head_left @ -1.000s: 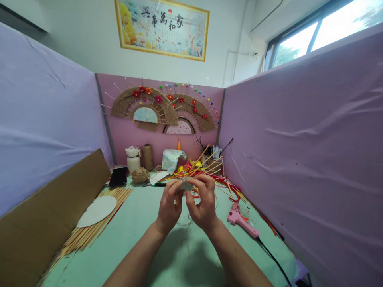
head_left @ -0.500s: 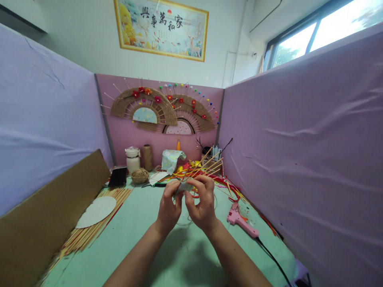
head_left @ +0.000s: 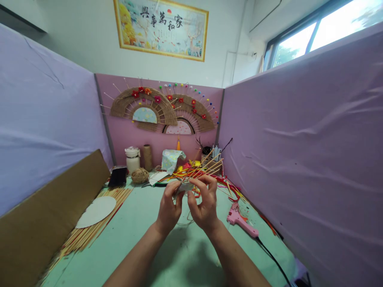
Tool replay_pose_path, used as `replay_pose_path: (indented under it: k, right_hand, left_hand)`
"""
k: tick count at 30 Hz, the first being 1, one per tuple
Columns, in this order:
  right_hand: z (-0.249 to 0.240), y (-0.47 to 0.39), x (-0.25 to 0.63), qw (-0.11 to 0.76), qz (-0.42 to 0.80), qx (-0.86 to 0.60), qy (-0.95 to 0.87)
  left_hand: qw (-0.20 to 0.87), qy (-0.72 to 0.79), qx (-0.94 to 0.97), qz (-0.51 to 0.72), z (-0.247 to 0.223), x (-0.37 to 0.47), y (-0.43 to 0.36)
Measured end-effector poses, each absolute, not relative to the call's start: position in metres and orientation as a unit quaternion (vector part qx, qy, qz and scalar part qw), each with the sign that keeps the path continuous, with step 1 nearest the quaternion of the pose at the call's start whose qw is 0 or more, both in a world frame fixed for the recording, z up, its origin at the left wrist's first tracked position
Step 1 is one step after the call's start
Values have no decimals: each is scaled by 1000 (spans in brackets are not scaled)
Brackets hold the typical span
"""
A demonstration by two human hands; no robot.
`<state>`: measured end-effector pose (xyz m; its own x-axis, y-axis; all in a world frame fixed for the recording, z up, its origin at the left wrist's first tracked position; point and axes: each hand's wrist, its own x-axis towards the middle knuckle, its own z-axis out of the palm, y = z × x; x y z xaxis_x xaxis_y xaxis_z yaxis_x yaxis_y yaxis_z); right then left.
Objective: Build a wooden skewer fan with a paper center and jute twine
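Note:
Above the middle of the table, both hands are at a small fan piece [head_left: 186, 186] with a pale patterned cloth face. Thin wooden sticks [head_left: 214, 164] spread from it toward the upper right. My left hand [head_left: 167, 207] pinches its left side between thumb and fingers. At its right edge, my right hand [head_left: 205, 203] is closed, thumb below and fingers above; part of the piece is hidden behind the fingers. Loose twine [head_left: 188, 220] hangs below the hands.
A pink glue gun [head_left: 242, 225] with a black cord lies at right. Wooden sticks with a white oval card [head_left: 97, 212] lie left, beside a cardboard panel [head_left: 54, 215]. At the back stand a twine ball [head_left: 140, 175], a white jar [head_left: 133, 159] and patterned cloth [head_left: 172, 160].
My right hand has shifted slightly right, its thumb moving away from the left hand, so more of the cloth face shows. The sticks have tilted a little; my left hand stays nearly still.

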<state>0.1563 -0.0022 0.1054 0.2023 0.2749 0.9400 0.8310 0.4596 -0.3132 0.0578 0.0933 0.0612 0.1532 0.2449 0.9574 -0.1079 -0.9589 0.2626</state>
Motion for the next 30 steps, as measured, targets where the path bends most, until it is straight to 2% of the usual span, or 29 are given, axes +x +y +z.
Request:
replay_pose_path:
  k: [10,20,30]
  right_hand:
    - [94,-3,160,621,-222,-477,-581]
    - [92,-4,163,614,-233,-480,-581]
    - [93,-7,162,613,-240,-478,-581]
  left_hand:
    - [128,38,743,656,60,60,94]
    - [45,23,765,642,71,56,89]
    - [45,20,760,649,73,58,85]
